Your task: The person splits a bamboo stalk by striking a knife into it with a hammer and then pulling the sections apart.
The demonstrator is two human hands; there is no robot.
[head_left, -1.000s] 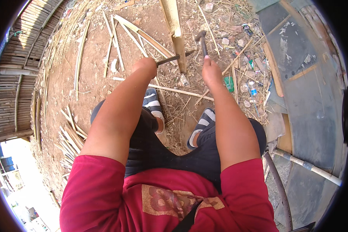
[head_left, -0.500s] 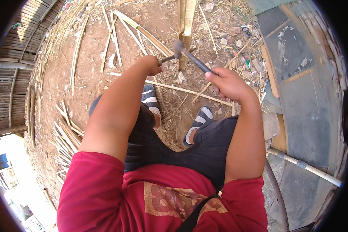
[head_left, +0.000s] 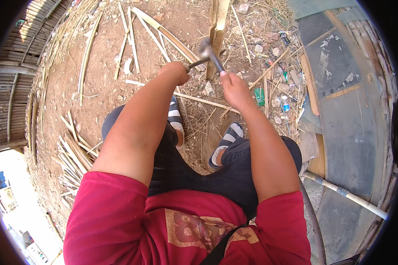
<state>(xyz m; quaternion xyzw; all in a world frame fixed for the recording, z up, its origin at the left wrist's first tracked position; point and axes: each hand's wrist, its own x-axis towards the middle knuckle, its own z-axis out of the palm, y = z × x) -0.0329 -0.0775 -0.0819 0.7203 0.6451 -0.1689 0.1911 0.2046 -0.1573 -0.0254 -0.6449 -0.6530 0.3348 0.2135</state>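
My left hand (head_left: 177, 73) is closed around the handle of a knife (head_left: 199, 63). Its dark blade lies across an upright split bamboo pole (head_left: 221, 22) in front of me. My right hand (head_left: 236, 91) grips a hammer (head_left: 216, 62) by its dark handle. The hammer's head, smeared by motion, is just above the blade, close to the pole; whether they touch I cannot tell. The pole's lower end comes down to the dirt ground beyond my feet.
Long bamboo strips (head_left: 89, 59) lie over the dirt at the left, with a pile of strips (head_left: 75, 154) by my left knee. Grey boards (head_left: 340, 101) line the right side. A plastic bottle (head_left: 285, 103) and rubble lie before them. A bamboo wall (head_left: 9, 106) stands far left.
My right hand has swung inward to the left, and the hammer's handle now points more steeply. The blade and my left hand have shifted slightly right, as has the pole in the view.
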